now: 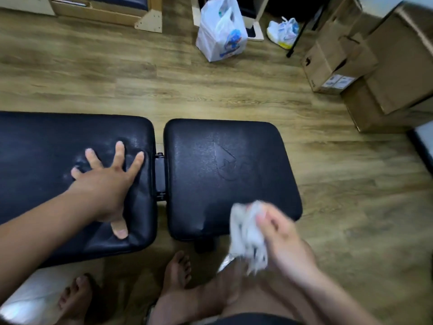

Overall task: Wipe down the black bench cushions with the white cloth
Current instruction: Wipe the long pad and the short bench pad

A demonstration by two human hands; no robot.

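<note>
Two black bench cushions lie side by side on a wooden floor. On the left cushion (42,160) my left hand (106,184) presses flat with its fingers spread wide. The right cushion (225,160) has a faint embossed logo and a slightly wet sheen. My right hand (284,240) grips the crumpled white cloth (247,233) at that cushion's near right corner, partly over the near edge. The hand and cloth are blurred.
A black hinge bracket (160,177) joins the cushions. My bare feet (177,273) stand on the floor by the near edge. A white plastic bag (221,31), a smaller bag (283,31) and cardboard boxes (339,64) sit at the back and right.
</note>
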